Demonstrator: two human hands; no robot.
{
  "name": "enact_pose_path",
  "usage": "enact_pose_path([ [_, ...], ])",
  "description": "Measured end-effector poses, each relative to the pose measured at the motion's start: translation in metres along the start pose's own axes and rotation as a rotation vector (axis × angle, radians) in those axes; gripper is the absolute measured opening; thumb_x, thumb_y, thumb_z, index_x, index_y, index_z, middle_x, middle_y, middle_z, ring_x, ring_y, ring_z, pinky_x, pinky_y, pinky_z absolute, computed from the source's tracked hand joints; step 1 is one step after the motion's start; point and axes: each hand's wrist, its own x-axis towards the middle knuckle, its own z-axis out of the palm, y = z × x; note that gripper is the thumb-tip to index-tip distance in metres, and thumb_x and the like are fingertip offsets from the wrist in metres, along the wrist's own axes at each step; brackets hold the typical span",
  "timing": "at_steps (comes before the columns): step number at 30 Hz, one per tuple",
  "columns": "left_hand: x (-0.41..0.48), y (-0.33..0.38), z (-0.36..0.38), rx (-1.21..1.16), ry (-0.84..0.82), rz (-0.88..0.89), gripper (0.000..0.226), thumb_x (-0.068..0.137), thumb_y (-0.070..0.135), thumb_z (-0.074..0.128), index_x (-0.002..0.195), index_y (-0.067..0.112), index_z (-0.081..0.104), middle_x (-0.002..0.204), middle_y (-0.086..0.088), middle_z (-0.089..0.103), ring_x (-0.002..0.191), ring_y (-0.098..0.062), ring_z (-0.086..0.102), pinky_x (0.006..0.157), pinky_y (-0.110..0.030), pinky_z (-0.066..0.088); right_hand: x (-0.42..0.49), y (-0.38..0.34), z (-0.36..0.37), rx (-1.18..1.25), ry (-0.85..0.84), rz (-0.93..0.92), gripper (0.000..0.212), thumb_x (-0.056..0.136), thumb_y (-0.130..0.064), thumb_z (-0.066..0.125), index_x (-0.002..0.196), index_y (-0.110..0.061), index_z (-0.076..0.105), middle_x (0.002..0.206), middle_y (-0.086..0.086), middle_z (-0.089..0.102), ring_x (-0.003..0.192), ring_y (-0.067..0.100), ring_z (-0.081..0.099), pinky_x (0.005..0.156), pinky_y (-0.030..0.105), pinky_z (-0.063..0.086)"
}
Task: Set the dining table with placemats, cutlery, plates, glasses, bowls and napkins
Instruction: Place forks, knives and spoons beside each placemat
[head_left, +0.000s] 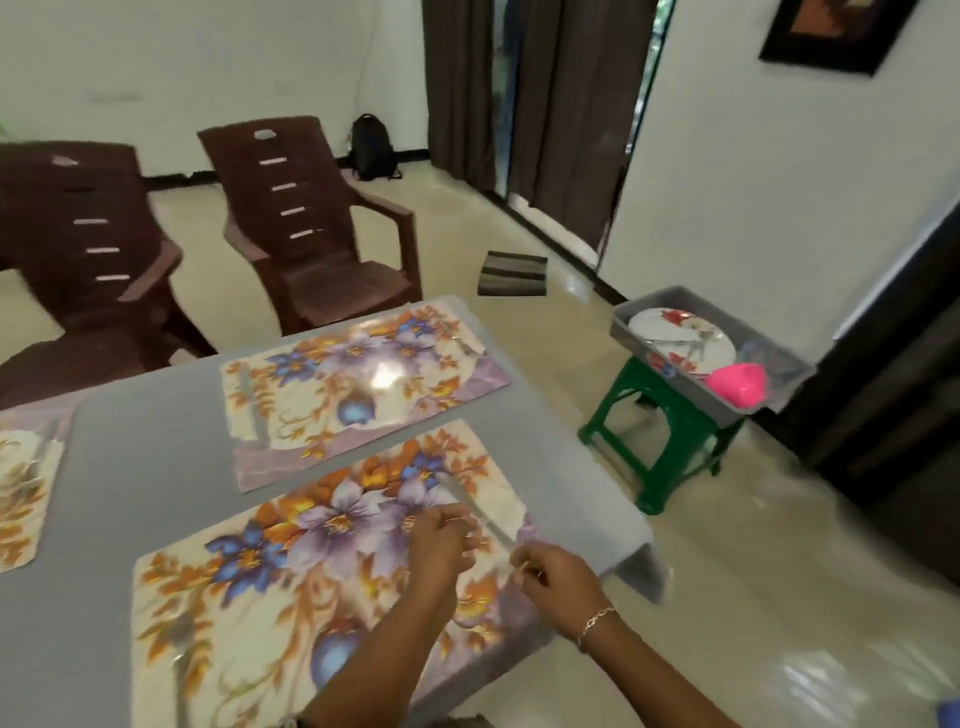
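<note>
Fingers of left hand (441, 540) curled, tips down at the blurred knife (467, 501) on the right end of the near placemat (270, 587); can't tell if they grip it or just touch. Right hand (556, 587) is just beside, at the mat's right edge near the knife's near end, thumb and forefinger drawn together in a pinch, too blurred to tell if anything is in it. Bracelet on the right wrist. Grey table (145, 467) carries a far placemat (363, 384) of the same floral print and a third placemat (21, 493) at the left edge, each with faint cutlery. Off the table's right side, a green stool (660, 400) bears a grey tray (724, 408) with plates (685, 338) and a pink item (740, 384). Brown chairs (311, 234) behind the table.
</note>
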Motion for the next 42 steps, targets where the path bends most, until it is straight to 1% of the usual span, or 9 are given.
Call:
enact_pose_path([
  [3,0.003,0.000,0.060,0.069,-0.086,-0.013,0.015,0.090,-0.002,0.049,0.094,0.007,0.060,0.082,-0.012,0.059,0.066,-0.019,0.052,0.052,-0.022,0.039,0.002,0.049,-0.046,0.092,0.104,0.074,0.018,0.089,-0.009,0.050,0.087,-0.025,0.056,0.091,-0.003,0.063,0.087,0.014,0.058,0.076,0.017,0.044],
  [8,0.028,0.004,0.155,0.078,-0.170,-0.031,0.019,0.089,-0.006,0.048,0.084,0.010,0.056,0.069,-0.007,0.052,0.052,-0.014,0.043,0.038,-0.015,0.029,0.020,0.130,-0.115,0.143,0.239,0.207,0.018,0.086,-0.009,0.055,0.085,-0.027,0.055,0.080,-0.002,0.061,0.073,0.013,0.055,0.061,0.010,0.037],
  [13,0.076,0.013,0.250,0.067,-0.202,-0.049,0.016,0.091,-0.001,0.049,0.086,0.012,0.056,0.076,-0.005,0.056,0.062,-0.016,0.049,0.053,-0.023,0.037,0.075,0.201,-0.191,0.134,0.291,0.265,0.014,0.088,-0.013,0.056,0.085,-0.027,0.055,0.068,-0.011,0.054,0.062,0.004,0.050,0.057,0.009,0.036],
  [19,0.145,0.040,0.370,0.044,-0.170,-0.099,0.015,0.092,0.002,0.050,0.085,0.012,0.058,0.082,-0.007,0.059,0.070,-0.019,0.053,0.059,-0.027,0.041,0.155,0.263,-0.285,0.034,0.235,0.294,0.013,0.088,-0.015,0.057,0.087,-0.028,0.053,0.069,-0.017,0.049,0.072,0.010,0.051,0.067,0.017,0.038],
  [25,0.193,0.062,0.464,0.101,-0.194,-0.097,0.010,0.092,0.004,0.052,0.088,0.009,0.060,0.084,-0.008,0.061,0.075,-0.020,0.055,0.058,-0.026,0.040,0.226,0.316,-0.352,0.060,0.233,0.317,0.018,0.087,-0.010,0.056,0.083,-0.027,0.053,0.067,-0.017,0.050,0.067,0.009,0.052,0.064,0.017,0.039],
  [29,0.218,0.075,0.511,0.130,-0.186,-0.106,0.007,0.091,0.005,0.054,0.087,0.006,0.060,0.083,-0.011,0.061,0.075,-0.022,0.055,0.060,-0.028,0.043,0.271,0.345,-0.386,0.033,0.175,0.271,0.016,0.089,-0.011,0.055,0.086,-0.026,0.053,0.072,-0.016,0.051,0.068,0.003,0.050,0.061,0.008,0.037],
  [34,0.257,0.085,0.568,0.105,-0.130,-0.111,0.011,0.093,0.007,0.051,0.087,0.004,0.060,0.078,-0.012,0.058,0.067,-0.020,0.050,0.057,-0.027,0.041,0.343,0.381,-0.436,-0.086,0.063,0.193,0.020,0.093,-0.012,0.046,0.086,-0.030,0.051,0.078,-0.009,0.052,0.078,0.011,0.050,0.060,0.012,0.035],
  [37,0.279,0.091,0.602,0.077,-0.107,-0.147,0.014,0.093,0.004,0.049,0.082,0.005,0.057,0.070,-0.009,0.053,0.058,-0.016,0.044,0.049,-0.023,0.034,0.386,0.402,-0.461,-0.148,0.030,0.154,0.024,0.093,-0.013,0.044,0.108,-0.021,0.060,0.094,-0.004,0.055,0.095,0.013,0.056,0.074,0.014,0.037],
  [42,0.326,0.095,0.643,0.077,-0.108,-0.206,0.014,0.092,0.004,0.051,0.079,0.007,0.052,0.069,-0.009,0.051,0.054,-0.014,0.040,0.046,-0.020,0.029,0.463,0.424,-0.480,-0.267,-0.095,0.092,0.028,0.092,-0.013,0.043,0.116,-0.019,0.057,0.120,0.001,0.059,0.110,0.016,0.055,0.090,0.021,0.039],
])
